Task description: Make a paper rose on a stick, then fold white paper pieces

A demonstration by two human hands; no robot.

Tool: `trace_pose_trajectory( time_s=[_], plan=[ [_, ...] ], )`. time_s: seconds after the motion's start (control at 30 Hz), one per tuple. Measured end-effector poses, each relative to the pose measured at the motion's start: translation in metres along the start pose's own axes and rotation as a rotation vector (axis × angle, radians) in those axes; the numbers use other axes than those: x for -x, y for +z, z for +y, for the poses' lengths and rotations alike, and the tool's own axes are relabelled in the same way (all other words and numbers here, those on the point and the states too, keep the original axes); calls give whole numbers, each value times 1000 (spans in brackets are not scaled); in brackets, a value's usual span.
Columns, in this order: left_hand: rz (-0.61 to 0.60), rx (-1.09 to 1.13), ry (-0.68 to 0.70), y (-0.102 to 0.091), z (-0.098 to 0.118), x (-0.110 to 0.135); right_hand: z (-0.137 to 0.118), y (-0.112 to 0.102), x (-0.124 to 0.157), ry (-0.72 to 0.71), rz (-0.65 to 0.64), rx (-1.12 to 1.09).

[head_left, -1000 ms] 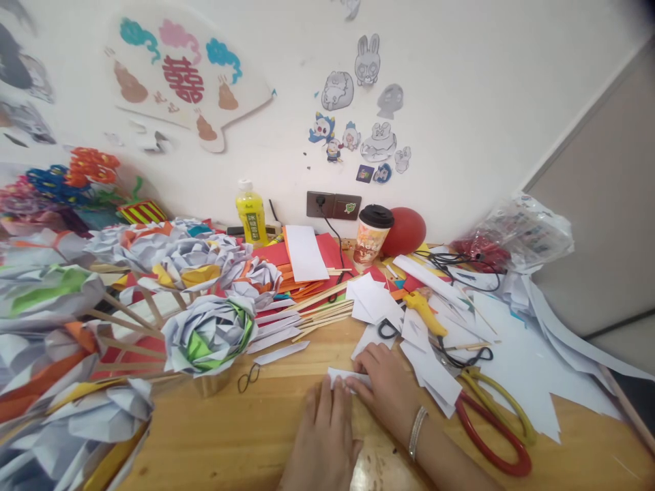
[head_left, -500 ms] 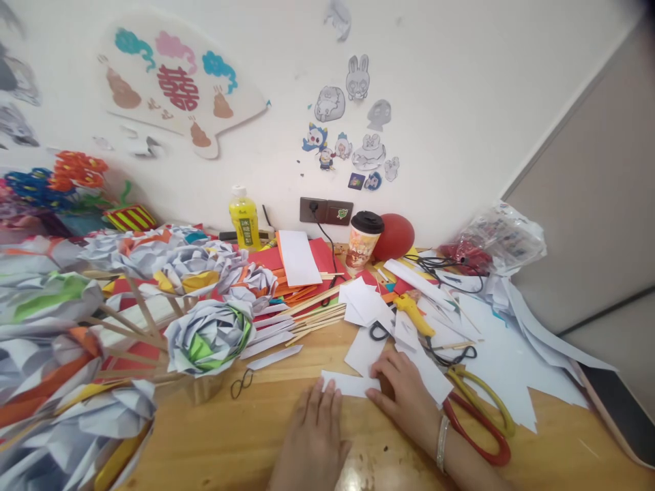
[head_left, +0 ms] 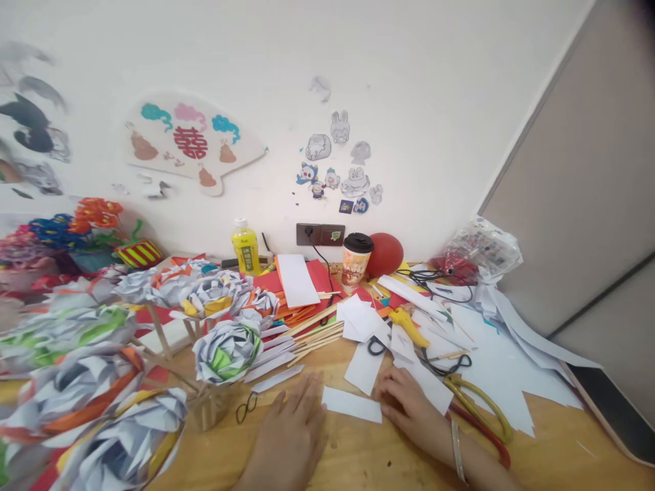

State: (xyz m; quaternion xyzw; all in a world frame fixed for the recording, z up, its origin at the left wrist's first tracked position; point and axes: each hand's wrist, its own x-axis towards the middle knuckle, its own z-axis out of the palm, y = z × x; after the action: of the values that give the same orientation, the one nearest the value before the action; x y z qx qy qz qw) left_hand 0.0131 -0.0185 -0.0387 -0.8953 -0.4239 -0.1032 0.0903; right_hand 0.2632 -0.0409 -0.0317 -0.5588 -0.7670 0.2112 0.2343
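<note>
A folded white paper strip (head_left: 352,404) lies flat on the wooden table (head_left: 358,457) in front of me. My left hand (head_left: 289,433) rests open on the table just left of the strip, fingers stretched forward. My right hand (head_left: 406,409) sits at the strip's right end, fingertips touching its edge, fingers curled slightly. A bracelet is on my right wrist. More white paper pieces (head_left: 364,366) lie just behind the strip.
Paper flowers on sticks (head_left: 225,348) crowd the left. Behind lie wooden sticks (head_left: 312,327), red and orange paper, a yellow bottle (head_left: 245,247), a coffee cup (head_left: 355,259), a red ball (head_left: 385,254), a yellow glue gun (head_left: 406,325), red and yellow scissors (head_left: 481,409) and white scraps.
The camera tilted up. My left hand slid left off the strip and flattened on the table; my right hand shifted to the strip's right end.
</note>
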Motion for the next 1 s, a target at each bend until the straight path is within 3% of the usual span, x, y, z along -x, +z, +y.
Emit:
trace_pose_trajectory(
  time_s=[0.1, 0.17, 0.27, 0.33, 0.47, 0.57, 0.67, 0.8, 1.0],
  plan=[
    [126, -33, -10, 0, -2, -7, -17, 7, 1, -7, 18, 54],
    [201, -62, 97, 2, -3, -10, -32, 17, -2, -18, 46, 114],
    [217, -47, 295, 5, -1, -12, -50, 31, -11, -62, 45, 169],
    [205, 22, 309, 5, 0, -12, -56, 35, -19, -109, 27, 150],
    [198, 179, 266, 0, -4, -9, -54, 30, -35, -282, -74, -13],
    [296, 183, 306, -4, -9, -10, -48, 25, -44, -425, -147, -78],
    [358, 143, 335, -3, -15, -11, -45, 23, -48, -494, -98, -38],
    [295, 120, 394, 2, -22, -11, -41, 20, -47, -549, 18, 123],
    [105, 358, 363, -4, -20, -13, -39, 12, -44, -604, 46, 285]
  ],
)
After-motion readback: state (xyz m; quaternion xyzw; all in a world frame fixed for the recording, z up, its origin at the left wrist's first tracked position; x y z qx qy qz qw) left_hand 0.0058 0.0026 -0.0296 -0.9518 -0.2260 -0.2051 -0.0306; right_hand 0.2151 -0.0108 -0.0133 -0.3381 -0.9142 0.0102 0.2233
